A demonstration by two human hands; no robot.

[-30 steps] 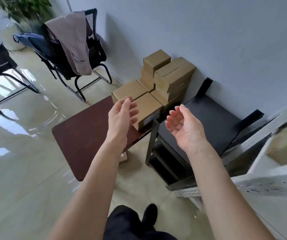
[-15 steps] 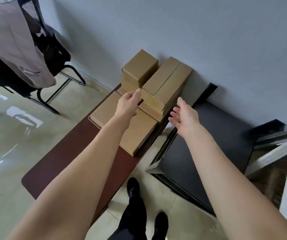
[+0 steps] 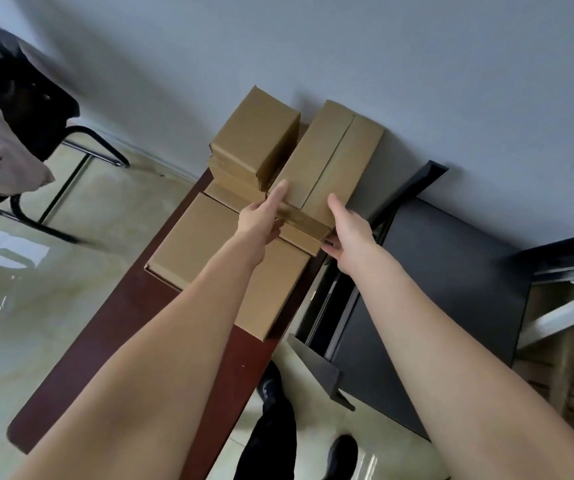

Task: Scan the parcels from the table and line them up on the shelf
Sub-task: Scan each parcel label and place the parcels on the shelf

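The parcels [image 3: 327, 157] are stacked at the far end of the dark red table [image 3: 116, 327], against the grey wall [image 3: 348, 46]. The topmost long parcel [image 3: 330, 161] (its lid seam runs lengthwise) lies on others. The left hand [image 3: 261, 220] grips its near left corner, thumb laid along the top edge. The right hand [image 3: 349, 230] grips the near right corner, thumb on top and fingers curled under. A smaller box [image 3: 254, 136] sits just beside it on the left, a flat wide box [image 3: 219, 251] nearer. The black shelf [image 3: 452, 289] stands right of the table.
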